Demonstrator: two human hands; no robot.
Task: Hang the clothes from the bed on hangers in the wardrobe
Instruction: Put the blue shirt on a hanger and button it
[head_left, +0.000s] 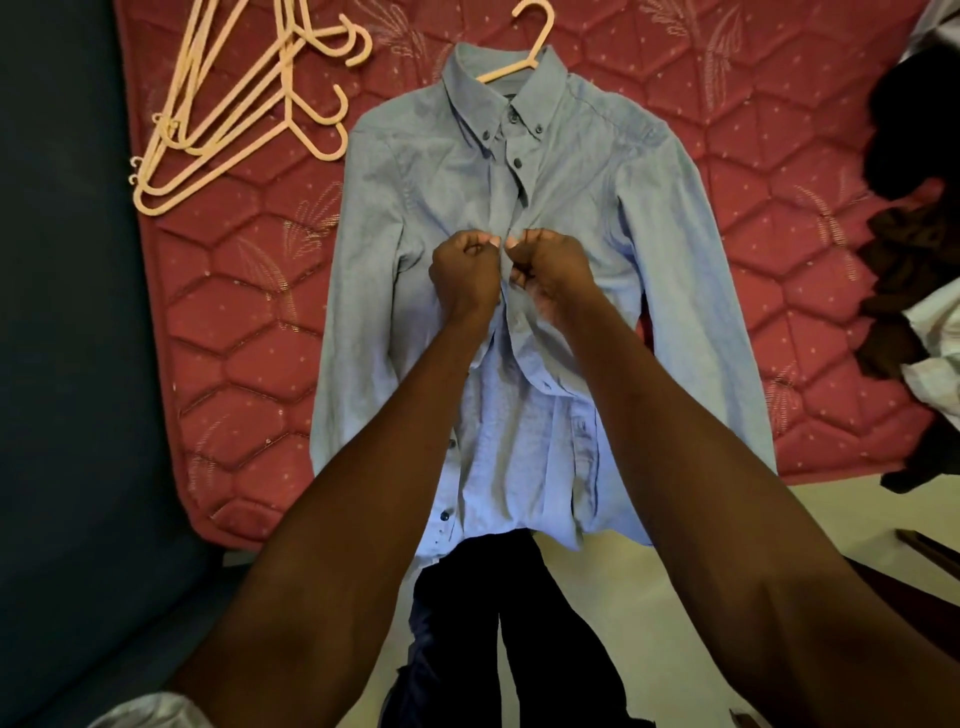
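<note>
A light blue button-down shirt (431, 208) lies face up on the red quilted mattress (779, 182), its tail hanging over the near edge. A pale pink hanger (524, 49) sits inside its collar, hook pointing away from me. My left hand (465, 273) and my right hand (550, 270) meet at mid-chest, each pinching one edge of the shirt's front placket. The two buttons just below the collar are fastened; the lower front lies open.
Several spare pink hangers (228, 114) lie piled at the mattress's far left. A heap of dark and white clothes (914, 249) sits at the right edge. A dark blue surface (67, 312) borders the left. Pale floor (665, 597) is below.
</note>
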